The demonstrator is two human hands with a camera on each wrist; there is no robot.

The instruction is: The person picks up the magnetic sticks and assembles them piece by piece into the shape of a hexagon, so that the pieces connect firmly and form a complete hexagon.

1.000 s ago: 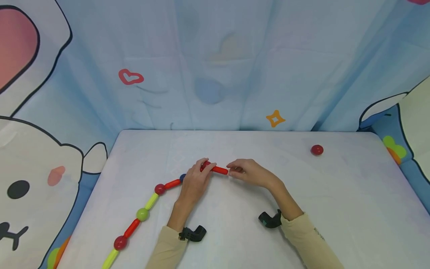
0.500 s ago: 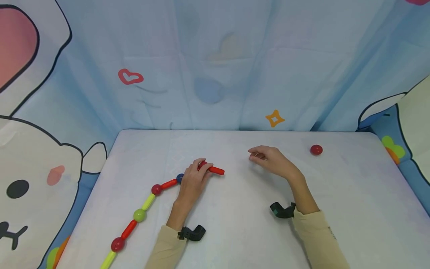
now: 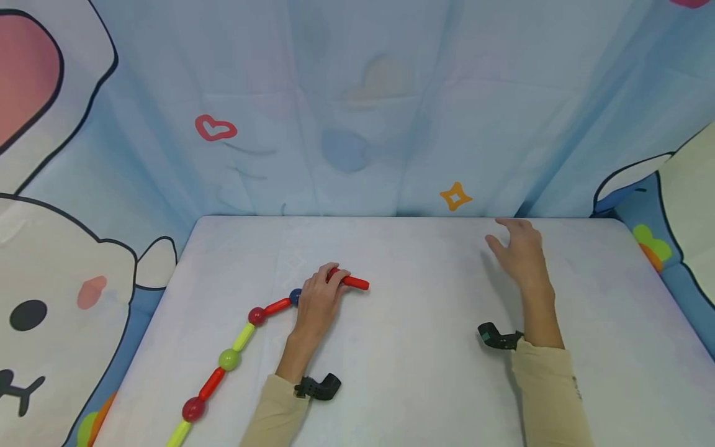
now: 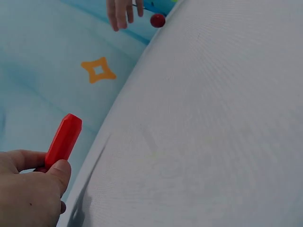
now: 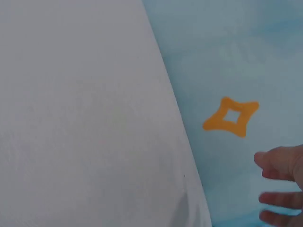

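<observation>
A chain of coloured balls and rods runs up from the front left of the white table. In the head view my left hand [image 3: 321,304] grips its far end, around a partly covered red ball [image 3: 332,273]. From that grip a red rod [image 3: 356,283] sticks out to the right; the left wrist view also shows this red rod [image 4: 65,139] between thumb and finger. My right hand [image 3: 522,254] reaches over the table's far right with thumb and fingers apart, holding nothing. A loose red ball [image 4: 157,20] appears near that hand in the left wrist view; the head view hides it.
Along the chain are a blue ball [image 3: 296,297], a green ball [image 3: 228,359], a lower red ball [image 3: 193,410] and a yellow-green rod [image 3: 179,433] cut by the frame. A patterned blue curtain [image 3: 346,112] hangs behind the table's back edge.
My right hand has left the red rod's tip and travelled right and away, spreading its fingers and covering the loose red ball. The left hand and chain have shifted slightly left.
</observation>
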